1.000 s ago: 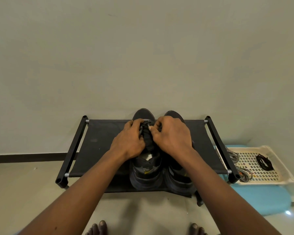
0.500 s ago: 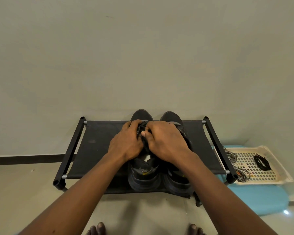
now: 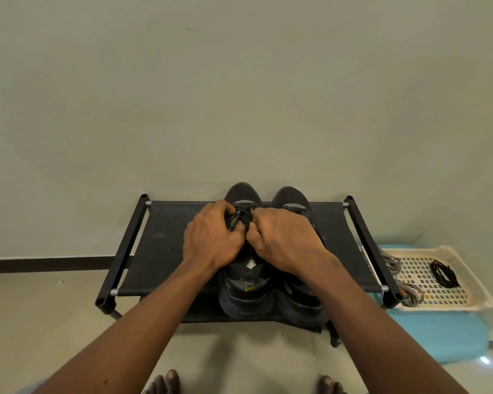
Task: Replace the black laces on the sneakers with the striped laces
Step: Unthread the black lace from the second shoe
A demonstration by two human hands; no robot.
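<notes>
**Both hands at the lace of one sneaker**

Two dark sneakers stand side by side on a black fabric shoe rack (image 3: 160,245), toes toward the wall. The left hand (image 3: 211,237) and right hand (image 3: 282,240) meet over the left sneaker (image 3: 245,291), fingers curled, each pinching its black lace (image 3: 244,216) near the toe. The right sneaker (image 3: 292,199) lies partly under the right wrist. Beside the rack on the right, a cream perforated plastic tray (image 3: 467,268) on a blue cushion (image 3: 439,336) holds the black-and-white striped laces (image 3: 393,265) and, apart from them, a coiled black lace (image 3: 444,273).
</notes>
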